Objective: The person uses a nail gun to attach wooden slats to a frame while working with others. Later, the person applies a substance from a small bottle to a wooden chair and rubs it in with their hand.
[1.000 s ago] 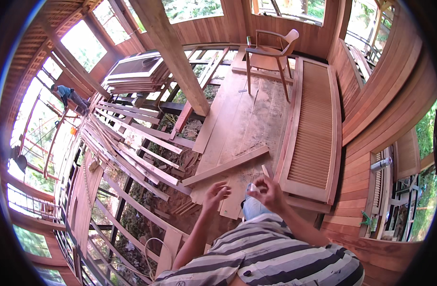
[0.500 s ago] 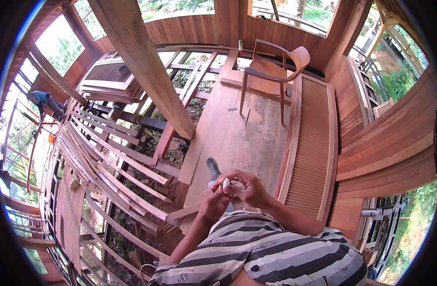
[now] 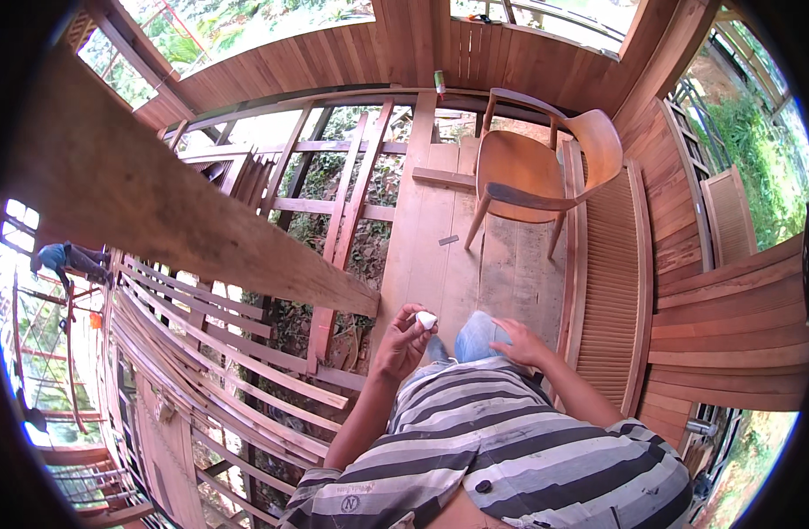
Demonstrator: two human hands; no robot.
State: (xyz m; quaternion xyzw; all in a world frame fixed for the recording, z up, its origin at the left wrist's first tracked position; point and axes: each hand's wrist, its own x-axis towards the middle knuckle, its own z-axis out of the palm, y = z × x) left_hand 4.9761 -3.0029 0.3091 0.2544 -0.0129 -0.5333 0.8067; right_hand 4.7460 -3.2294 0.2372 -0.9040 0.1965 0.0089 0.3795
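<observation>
Between the thumb and fingers of my left hand [image 3: 399, 344] is a small white lump [image 3: 427, 320], raised in front of my body; its kind cannot be made out. My right hand [image 3: 525, 344] is apart from it, at the right, beside my raised jeans-clad knee [image 3: 478, 336]. Its fingers stretch forward along the denim, and nothing shows in them. A wooden armchair [image 3: 521, 169] stands on the plank floor [image 3: 435, 273] ahead of me. A small grey flat piece [image 3: 448, 240] lies on the boards near the chair.
A thick wooden post [image 3: 246, 242] slants close at my left. Beyond it are long loose slats [image 3: 219, 353] and open joists [image 3: 351, 189] over bare ground. A ribbed panel [image 3: 603, 291] lies along the right wall. A person [image 3: 69, 260] bends at the far left.
My hands have parted: the left keeps the white lump, the right has moved right and down to my knee. The view has shifted forward, so chair and post appear nearer.
</observation>
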